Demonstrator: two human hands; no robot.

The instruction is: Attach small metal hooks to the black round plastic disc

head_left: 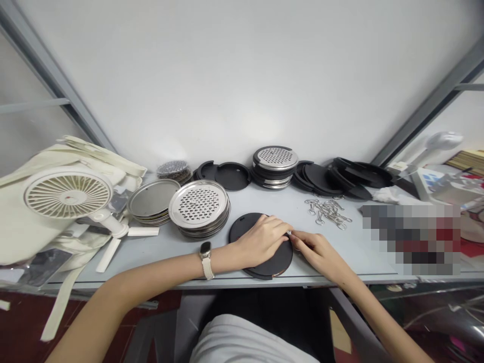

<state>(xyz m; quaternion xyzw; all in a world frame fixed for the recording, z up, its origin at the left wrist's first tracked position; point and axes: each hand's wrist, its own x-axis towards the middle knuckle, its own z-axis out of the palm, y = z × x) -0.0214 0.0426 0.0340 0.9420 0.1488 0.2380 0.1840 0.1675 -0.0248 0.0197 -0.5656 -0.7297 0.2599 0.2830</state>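
Observation:
A black round disc [261,264] lies flat near the table's front edge. My left hand [264,239] presses over it from above, its fingers bent together at the disc's right side. At that same edge, my right hand [312,252] pinches a small shiny metal piece [289,233] between thumb and fingertips; its exact shape is mostly hidden. Loose metal ring hooks [327,212] are scattered beyond my right hand. Left of the disc rises a stack of round metal grater plates [198,204], the top one perforated.
Plain metal discs [154,198] are stacked farther left, beside a white fan [70,194] and a cream bag [22,227]. Along the wall stand grater plates in black rims [275,158] and several black round pieces [232,176], [323,177]. A blurred patch covers the right side.

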